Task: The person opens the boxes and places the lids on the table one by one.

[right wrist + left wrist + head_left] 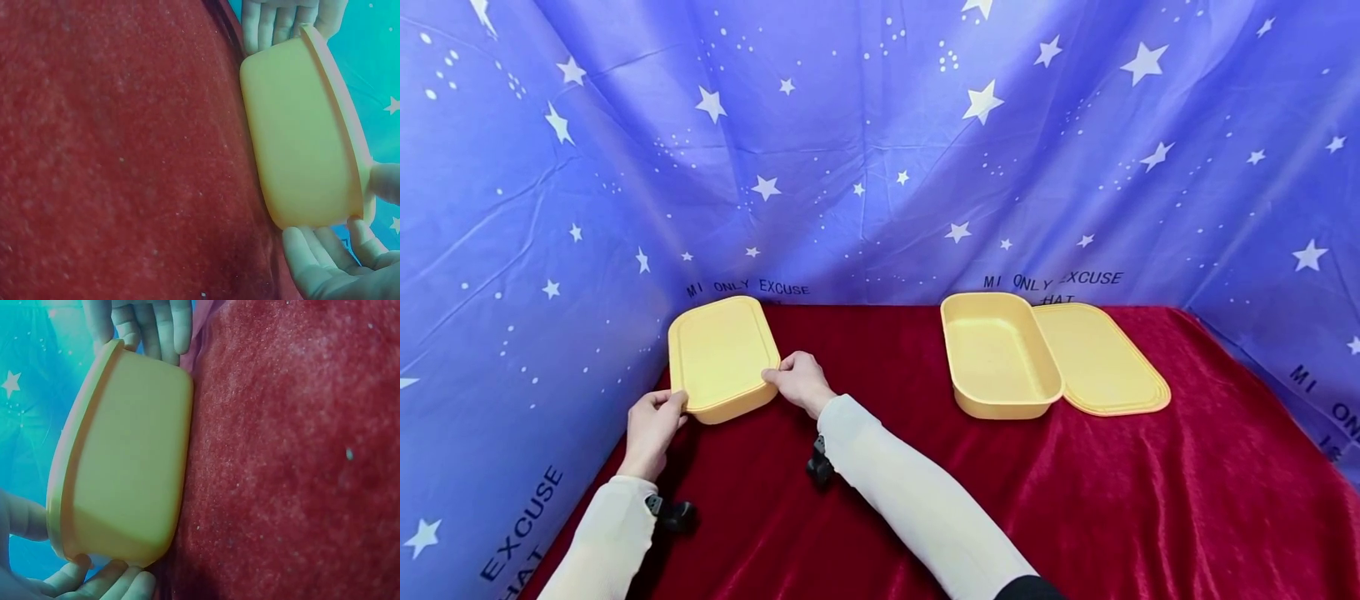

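Note:
A yellow food container with its lid on [722,354] rests on the red cloth at the left. My left hand [651,429] grips its near left corner, thumb on the lid's edge and fingers under the rim. On the near right corner my right hand [803,383] holds it the same way, as the right wrist view shows with the thumb at the rim and fingertips against the container wall [300,137]. From the left wrist view, the container's side [131,456] stands close to the cloth, with the lid seated along its rim.
To the right stands a second yellow container [1000,350], uncovered with nothing inside. Its flat yellow lid [1101,358] lies on the cloth beside it, partly hidden behind its side. Red velvet cloth [880,450] covers the table, and a blue star-printed curtain [865,150] hangs behind and at both sides.

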Demonstrator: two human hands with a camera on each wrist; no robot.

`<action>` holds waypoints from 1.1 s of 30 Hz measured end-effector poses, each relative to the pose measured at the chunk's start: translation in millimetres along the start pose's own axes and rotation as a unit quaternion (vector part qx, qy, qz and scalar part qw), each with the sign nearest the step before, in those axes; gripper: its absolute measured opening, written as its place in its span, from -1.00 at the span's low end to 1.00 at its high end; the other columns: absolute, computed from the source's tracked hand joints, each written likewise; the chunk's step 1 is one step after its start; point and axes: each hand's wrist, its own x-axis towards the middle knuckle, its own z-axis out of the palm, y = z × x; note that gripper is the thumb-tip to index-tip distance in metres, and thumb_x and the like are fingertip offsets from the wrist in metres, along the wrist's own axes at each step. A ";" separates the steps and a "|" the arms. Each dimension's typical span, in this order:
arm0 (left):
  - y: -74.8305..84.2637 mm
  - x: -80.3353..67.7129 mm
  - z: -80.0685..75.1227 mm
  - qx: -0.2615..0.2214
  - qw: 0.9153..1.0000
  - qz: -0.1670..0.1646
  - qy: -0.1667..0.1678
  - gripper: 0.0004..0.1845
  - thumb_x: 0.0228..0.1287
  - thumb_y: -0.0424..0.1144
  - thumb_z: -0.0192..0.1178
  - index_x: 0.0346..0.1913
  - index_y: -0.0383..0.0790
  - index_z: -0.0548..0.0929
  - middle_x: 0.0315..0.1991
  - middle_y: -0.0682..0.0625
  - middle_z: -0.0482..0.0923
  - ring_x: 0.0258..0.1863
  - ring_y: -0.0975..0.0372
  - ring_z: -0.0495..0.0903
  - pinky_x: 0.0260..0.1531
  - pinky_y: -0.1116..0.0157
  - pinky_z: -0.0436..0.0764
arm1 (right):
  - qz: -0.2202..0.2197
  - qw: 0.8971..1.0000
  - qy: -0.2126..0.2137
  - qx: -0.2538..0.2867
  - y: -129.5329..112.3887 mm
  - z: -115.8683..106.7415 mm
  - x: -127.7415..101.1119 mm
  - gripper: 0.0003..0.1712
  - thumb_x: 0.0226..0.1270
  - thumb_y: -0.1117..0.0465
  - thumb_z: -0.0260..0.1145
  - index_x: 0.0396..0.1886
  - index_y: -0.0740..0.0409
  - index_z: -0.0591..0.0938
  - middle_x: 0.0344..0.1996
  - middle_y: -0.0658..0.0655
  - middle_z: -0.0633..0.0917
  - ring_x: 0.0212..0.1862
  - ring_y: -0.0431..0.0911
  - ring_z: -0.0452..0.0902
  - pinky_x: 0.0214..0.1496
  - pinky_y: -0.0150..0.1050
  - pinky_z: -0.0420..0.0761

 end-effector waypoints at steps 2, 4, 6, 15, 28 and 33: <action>0.1 0.4 1.0 -0.011 1.000 -0.001 -0.002 -0.57 0.28 -0.26 0.01 0.08 -0.54 0.42 -0.27 -0.07 0.47 -0.48 0.43 0.56 -0.39 0.48 0.58 | -0.001 1.000 0.003 0.002 0.8 0.6 -0.1 -0.72 0.13 0.06 0.43 -0.46 0.09 0.52 -0.42 -0.01 0.53 -0.31 -0.12 0.42 -0.22 -0.28 0.44; 0.3 1.3 2.5 -0.024 1.000 -0.003 -0.003 -0.59 0.27 -0.28 0.00 0.07 -0.54 0.42 -0.27 -0.09 0.45 -0.49 0.45 0.55 -0.38 0.48 0.59 | -0.002 1.000 0.006 0.003 1.4 0.8 -0.3 -0.72 0.13 0.06 0.43 -0.45 0.09 0.52 -0.42 -0.01 0.53 -0.31 -0.13 0.42 -0.22 -0.28 0.44; 0.5 2.1 4.1 -0.041 0.999 -0.007 -0.004 -0.61 0.26 -0.30 -0.01 0.05 -0.54 0.42 -0.26 -0.10 0.43 -0.50 0.47 0.54 -0.37 0.47 0.60 | -0.002 1.000 0.008 0.005 1.7 0.6 -0.7 -0.72 0.12 0.06 0.43 -0.46 0.09 0.52 -0.42 -0.01 0.53 -0.31 -0.13 0.42 -0.21 -0.28 0.44; 1.0 2.6 5.7 -0.074 0.997 -0.013 0.006 -0.63 0.25 -0.34 -0.02 0.04 -0.55 0.40 -0.26 -0.13 0.40 -0.50 0.47 0.54 -0.35 0.46 0.62 | -0.004 1.000 0.010 -0.004 -0.4 0.5 -4.3 -0.72 0.14 0.05 0.42 -0.44 0.10 0.53 -0.41 -0.01 0.53 -0.29 -0.13 0.42 -0.18 -0.28 0.45; 2.1 -1.5 9.3 -0.064 0.998 0.002 -0.001 -0.60 0.27 -0.34 -0.03 0.08 -0.58 0.39 -0.34 -0.07 0.45 -0.51 0.50 0.54 -0.34 0.46 0.62 | -0.014 1.000 0.002 -0.002 5.4 -5.2 -7.8 -0.75 0.15 0.07 0.42 -0.46 0.09 0.54 -0.40 -0.02 0.53 -0.31 -0.15 0.43 -0.23 -0.30 0.45; 2.5 -2.5 11.0 -0.065 0.998 0.006 -0.002 -0.62 0.27 -0.35 -0.03 0.06 -0.58 0.40 -0.36 -0.05 0.44 -0.52 0.50 0.53 -0.36 0.48 0.61 | -0.013 1.000 0.003 -0.004 8.1 -7.9 -9.9 -0.73 0.16 0.05 0.41 -0.44 0.10 0.53 -0.40 -0.01 0.53 -0.30 -0.13 0.42 -0.22 -0.29 0.44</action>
